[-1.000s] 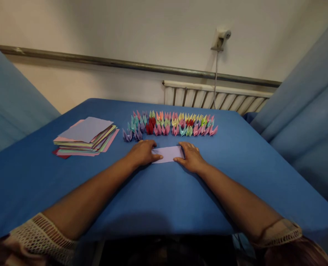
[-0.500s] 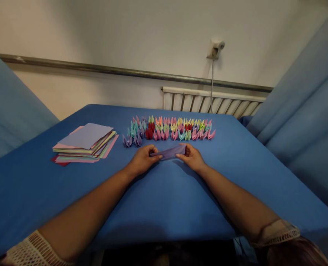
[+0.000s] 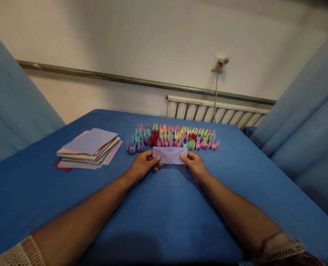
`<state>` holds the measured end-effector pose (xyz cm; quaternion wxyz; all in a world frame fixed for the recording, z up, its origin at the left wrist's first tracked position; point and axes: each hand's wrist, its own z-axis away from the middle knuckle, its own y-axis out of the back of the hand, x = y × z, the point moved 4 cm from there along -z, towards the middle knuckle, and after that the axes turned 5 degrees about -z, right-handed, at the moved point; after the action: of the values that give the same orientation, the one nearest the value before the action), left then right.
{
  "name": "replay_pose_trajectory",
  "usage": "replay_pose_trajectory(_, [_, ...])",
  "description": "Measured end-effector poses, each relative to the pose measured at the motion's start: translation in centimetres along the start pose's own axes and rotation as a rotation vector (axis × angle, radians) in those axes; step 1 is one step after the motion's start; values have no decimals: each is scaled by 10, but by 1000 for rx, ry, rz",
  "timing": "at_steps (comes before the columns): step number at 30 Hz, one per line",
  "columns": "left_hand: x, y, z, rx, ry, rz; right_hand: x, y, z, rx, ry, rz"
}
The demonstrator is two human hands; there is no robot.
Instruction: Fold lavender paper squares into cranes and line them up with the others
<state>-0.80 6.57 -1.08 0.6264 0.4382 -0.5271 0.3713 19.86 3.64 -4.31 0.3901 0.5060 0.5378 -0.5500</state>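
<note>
A purple sheet of paper (image 3: 170, 154), folded into a long rectangle with crease lines, is held upright between both hands above the blue table. My left hand (image 3: 144, 162) pinches its left end, thumb in front. At the right end, my right hand (image 3: 194, 164) grips it the same way. Just behind the paper stand rows of small origami cranes (image 3: 191, 137) in pink, red, yellow, green, teal and purple; the paper hides the foot of some in the front row.
A stack of coloured paper sheets (image 3: 92, 142) lies on the left of the blue tablecloth (image 3: 164, 214), a purple sheet on top. Behind are a radiator (image 3: 202, 109), a metal rail (image 3: 119, 78) and a wall socket (image 3: 220, 64). Blue curtains (image 3: 313, 122) hang on both sides.
The purple paper was a narrow, tilted strip and now shows its broad rectangular face to me. Both hands still hold its ends. The view has shifted slightly, so the background sits lower.
</note>
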Motion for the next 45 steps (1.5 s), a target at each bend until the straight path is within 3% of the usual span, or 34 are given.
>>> replay_pose_trajectory(15, [-6,-9,3,-28,47,96,5,-6,9,-126,-40,-30])
replay_pose_trajectory(22, [5,-18,11,-54,-89,-120,0,-8,13,-118,-42,30])
replay_pose_trajectory(30, [15,-29,21,-66,-213,-343,2,-19,19,-130,-53,-82])
replay_pose_trajectory(45, [12,-31,23,-8,-338,-454,10,-23,27,-317,7,12])
